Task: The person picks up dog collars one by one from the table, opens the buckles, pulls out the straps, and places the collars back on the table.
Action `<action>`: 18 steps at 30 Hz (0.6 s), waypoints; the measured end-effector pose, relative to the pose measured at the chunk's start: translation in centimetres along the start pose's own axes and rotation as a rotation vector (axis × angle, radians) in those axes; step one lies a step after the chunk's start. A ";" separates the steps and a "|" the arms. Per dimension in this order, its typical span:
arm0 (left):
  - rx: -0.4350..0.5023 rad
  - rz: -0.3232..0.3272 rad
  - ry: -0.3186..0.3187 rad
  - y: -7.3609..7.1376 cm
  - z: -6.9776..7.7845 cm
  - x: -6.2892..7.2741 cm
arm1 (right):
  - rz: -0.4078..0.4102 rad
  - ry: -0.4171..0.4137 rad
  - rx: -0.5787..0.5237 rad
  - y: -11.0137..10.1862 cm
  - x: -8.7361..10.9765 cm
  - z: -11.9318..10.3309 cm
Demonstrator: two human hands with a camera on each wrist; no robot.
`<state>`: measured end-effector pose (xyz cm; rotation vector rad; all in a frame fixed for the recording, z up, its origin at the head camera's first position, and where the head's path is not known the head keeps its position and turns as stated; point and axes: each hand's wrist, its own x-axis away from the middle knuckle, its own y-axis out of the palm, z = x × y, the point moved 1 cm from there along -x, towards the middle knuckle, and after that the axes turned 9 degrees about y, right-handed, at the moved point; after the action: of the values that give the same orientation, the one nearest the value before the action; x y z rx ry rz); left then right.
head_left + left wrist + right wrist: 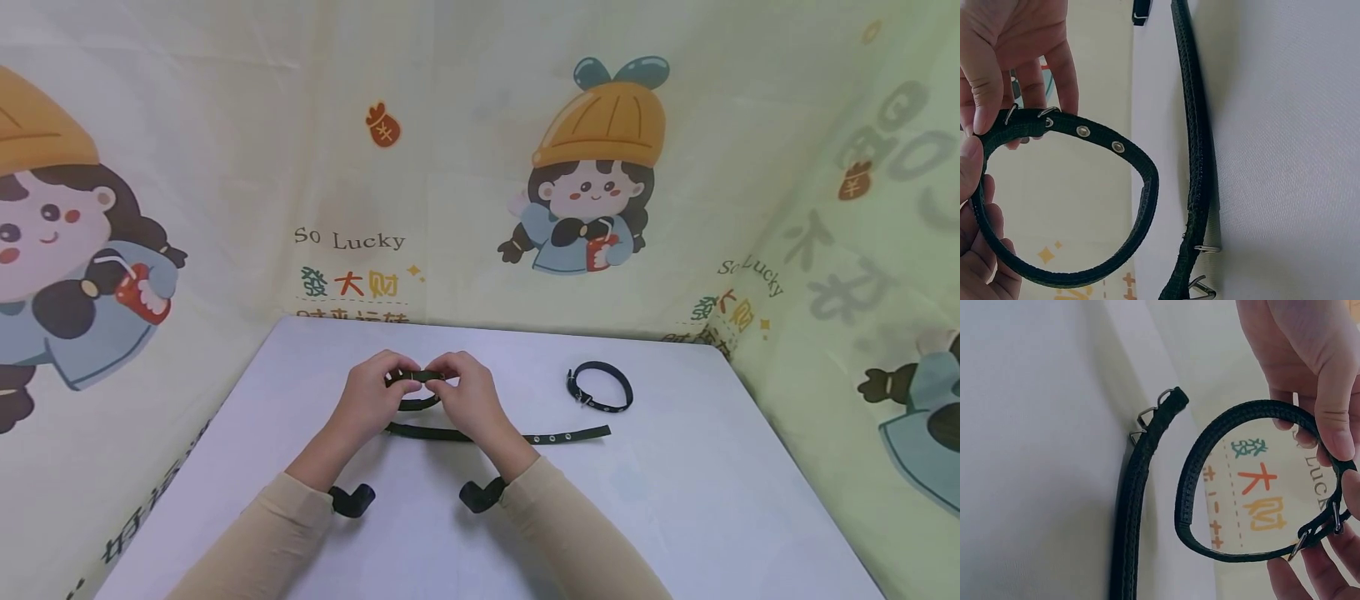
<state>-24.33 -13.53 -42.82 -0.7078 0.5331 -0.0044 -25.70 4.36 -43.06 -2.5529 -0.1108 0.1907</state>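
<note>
Both hands hold a dark dog collar [420, 405], its strap formed into a loop above the table. My left hand [371, 396] pinches one side of the loop between thumb and fingers. On the other side, my right hand [471, 393] grips it near the metal buckle [1336, 519]. Several eyelets [1083, 132] show along the looped strap in the left wrist view. Below the hands lies a second dark collar [573, 437], stretched out straight on the table. Its buckle end [1202, 287] appears in the left wrist view, partly cut off.
A third collar [628, 387], buckled into a ring, sits to the right on the white table [675, 500]. Printed cloth [465, 208] hangs behind and along both sides. Each wrist carries a black camera mount [354, 502].
</note>
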 end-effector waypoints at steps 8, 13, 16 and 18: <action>0.005 0.027 0.005 0.1 0.0 0.1 | 0.031 -0.003 -0.047 -0.1 0.2 0.1; 0.006 0.038 -0.010 0.1 0.1 0.1 | 0.039 0.005 -0.068 -0.2 0.3 0.1; 0.012 0.037 -0.017 0.2 0.1 0.2 | 0.038 0.021 -0.075 -0.2 0.3 0.1; 0.016 0.036 -0.021 0.2 0.1 0.2 | 0.035 0.035 -0.079 -0.2 0.4 0.1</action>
<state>-24.11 -13.39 -42.99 -0.6824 0.5251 0.0319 -25.38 4.61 -43.11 -2.6375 -0.0612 0.1576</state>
